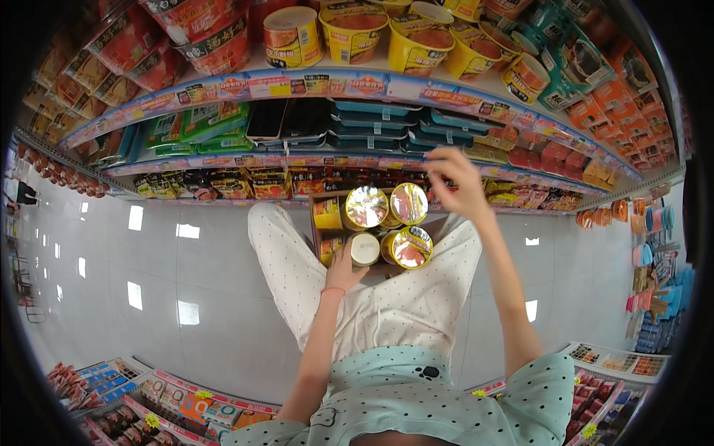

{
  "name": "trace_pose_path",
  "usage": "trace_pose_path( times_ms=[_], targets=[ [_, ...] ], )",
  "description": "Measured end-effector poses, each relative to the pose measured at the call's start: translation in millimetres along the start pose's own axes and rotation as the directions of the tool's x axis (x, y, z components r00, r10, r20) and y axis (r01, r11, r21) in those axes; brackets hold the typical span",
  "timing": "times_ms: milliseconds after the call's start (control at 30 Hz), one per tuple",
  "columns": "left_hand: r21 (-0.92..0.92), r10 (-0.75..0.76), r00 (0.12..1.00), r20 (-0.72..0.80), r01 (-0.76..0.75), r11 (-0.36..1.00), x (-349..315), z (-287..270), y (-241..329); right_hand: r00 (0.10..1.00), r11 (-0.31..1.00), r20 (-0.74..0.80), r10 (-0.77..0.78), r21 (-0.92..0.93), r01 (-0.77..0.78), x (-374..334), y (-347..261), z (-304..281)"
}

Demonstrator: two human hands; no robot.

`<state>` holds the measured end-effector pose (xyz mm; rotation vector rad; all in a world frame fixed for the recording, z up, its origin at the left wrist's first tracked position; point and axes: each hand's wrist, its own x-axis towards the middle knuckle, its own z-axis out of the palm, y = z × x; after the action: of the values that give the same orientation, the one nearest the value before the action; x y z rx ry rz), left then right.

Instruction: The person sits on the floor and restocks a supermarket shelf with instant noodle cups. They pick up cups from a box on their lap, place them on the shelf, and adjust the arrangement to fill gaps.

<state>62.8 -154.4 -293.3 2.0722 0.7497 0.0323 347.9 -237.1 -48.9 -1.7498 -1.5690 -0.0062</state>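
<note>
An open cardboard box (315, 232) sits between my legs, holding several yellow instant noodle cups (410, 247), some with shiny lids facing up. One noodle cup (364, 250) in the near left part of the box shows a plain whitish round end. My left hand (345, 272) is closed around the near left side of that cup. Raised beyond the box's right side, my right hand (457, 178) has its fingers loosely bent and apart, with nothing visible in them. It is in front of the lower shelves.
Yellow noodle tubs (421, 41) and red noodle tubs (216, 48) line the upper shelf. Below are stacks of dark trays (368, 123), green packs (212, 123) and a bottom row of bagged food (268, 182). Grey tiled floor (216, 260) surrounds me, with display bins (186, 401) behind.
</note>
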Motion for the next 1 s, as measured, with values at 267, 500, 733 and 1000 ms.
trace_pose_path(
  times_ms=[267,500,733,1000],
  targets=[
    [0.062,0.094,0.965,-0.245,-0.082,0.995,-1,0,5,0.870,0.851,-0.160,0.466,-0.187,-0.491,-137,-21,101],
    [0.024,0.278,0.901,-0.333,-0.286,0.958,-3,-17,29,0.722,0.733,-0.157,0.673,0.015,-0.680,-182,-26,143],
    [-0.774,0.126,0.970,0.207,0.084,0.628,-21,-22,65,0.485,0.179,0.190,0.854,0.767,-0.616,-199,-23,124],
    [-0.894,0.020,0.936,0.351,0.328,0.305,-19,-20,77,0.687,0.226,0.188,0.702,0.856,-0.465,-199,-36,139]
  ],
)
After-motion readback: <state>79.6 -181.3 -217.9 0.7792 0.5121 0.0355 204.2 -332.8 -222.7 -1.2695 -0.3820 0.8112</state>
